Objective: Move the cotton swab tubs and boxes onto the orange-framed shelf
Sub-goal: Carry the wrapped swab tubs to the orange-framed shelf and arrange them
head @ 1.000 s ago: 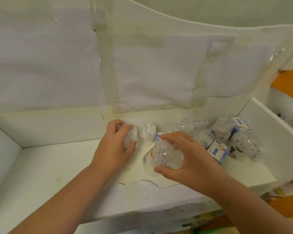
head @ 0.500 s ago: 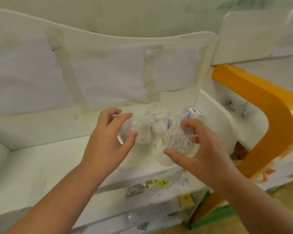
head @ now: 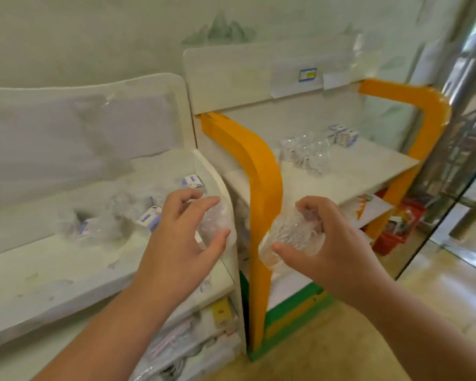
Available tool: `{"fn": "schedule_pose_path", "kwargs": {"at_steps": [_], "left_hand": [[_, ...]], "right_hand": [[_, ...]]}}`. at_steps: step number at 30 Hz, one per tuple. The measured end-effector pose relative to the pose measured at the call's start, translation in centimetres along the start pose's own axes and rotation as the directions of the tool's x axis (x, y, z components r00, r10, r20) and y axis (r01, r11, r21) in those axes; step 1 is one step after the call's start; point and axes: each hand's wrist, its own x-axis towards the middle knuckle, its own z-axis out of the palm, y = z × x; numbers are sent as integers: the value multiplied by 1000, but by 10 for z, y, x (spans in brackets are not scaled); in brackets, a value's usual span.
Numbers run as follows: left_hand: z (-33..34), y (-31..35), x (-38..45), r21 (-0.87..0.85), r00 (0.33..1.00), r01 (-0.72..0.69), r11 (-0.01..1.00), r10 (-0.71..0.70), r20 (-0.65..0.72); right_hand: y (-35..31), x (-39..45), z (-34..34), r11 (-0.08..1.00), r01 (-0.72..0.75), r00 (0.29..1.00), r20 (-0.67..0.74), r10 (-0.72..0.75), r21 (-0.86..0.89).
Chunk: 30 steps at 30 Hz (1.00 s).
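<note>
My left hand [head: 180, 237] grips a clear cotton swab tub [head: 216, 225] over the right end of the white shelf [head: 66, 268]. My right hand [head: 322, 240] holds a second clear swab tub [head: 289, 237] in front of the orange post of the orange-framed shelf [head: 261, 171]. Several clear tubs [head: 307, 155] and small white-blue boxes [head: 344, 134] stand at the back of that shelf's white top board [head: 363, 163]. More tubs [head: 94, 224] and boxes [head: 151, 218] lie blurred on the white shelf.
The white shelf's curved side wall [head: 226, 193] stands between the two shelves. Packaged goods fill the lower tiers at bottom left [head: 182, 345]. A red basket [head: 399, 229] sits on the floor to the right, beside a glass panel [head: 451, 188].
Both hands have lifted their tubs off the white shelf and carried them right. My view has swung right, bringing the orange-framed shelf fully into sight.
</note>
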Motion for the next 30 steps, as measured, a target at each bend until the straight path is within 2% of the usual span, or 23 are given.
{"fn": "schedule_pose_path", "kwargs": {"at_steps": [7,13,21,30], "left_hand": [[66,57,27,-69,988,-97,993,105,116],[122,83,68,-87,980,-132,987,143,138],[209,100,133,-104,983,-47,994,64,170],[261,97,187,-31,987,12,999,-6,163]], "right_hand": [[59,-9,-53,994,-108,991,-83,105,-29],[112,16,-85,985,-168,982,-94,163,-46],[182,84,-114,973,-210,976,-85,202,-100],[252,169,-130,975,-178,983,-60,171,-136]]}}
